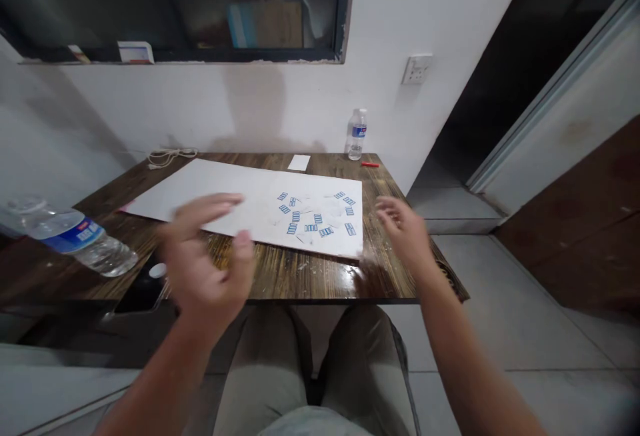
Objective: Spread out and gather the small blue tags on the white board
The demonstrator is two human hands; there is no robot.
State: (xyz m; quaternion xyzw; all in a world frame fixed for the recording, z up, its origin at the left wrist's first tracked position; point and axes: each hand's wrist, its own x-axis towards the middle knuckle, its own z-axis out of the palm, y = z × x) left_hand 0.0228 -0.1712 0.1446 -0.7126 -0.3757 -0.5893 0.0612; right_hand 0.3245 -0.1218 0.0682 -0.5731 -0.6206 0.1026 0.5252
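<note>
My left hand (207, 249) is raised over the front edge of the table, blurred by motion. Its thumb and fingers are spread apart and hold nothing. Beyond it lies a long white board (235, 189). Small blue-outlined striped pieces or drawings (311, 227) are scattered over the board's right part, among thin dark marks. To the right of the board hovers my right hand (400, 223), its fingers loosely bent and slightly apart, with nothing visible in them.
A large water bottle (83, 239) and a dark phone-like object (143, 288) are at left. Behind the board are a white cable (173, 155), a white card (299, 162), a small bottle (357, 136) and a red stick-like item (371, 165). The wooden table (300, 276) meets the wall.
</note>
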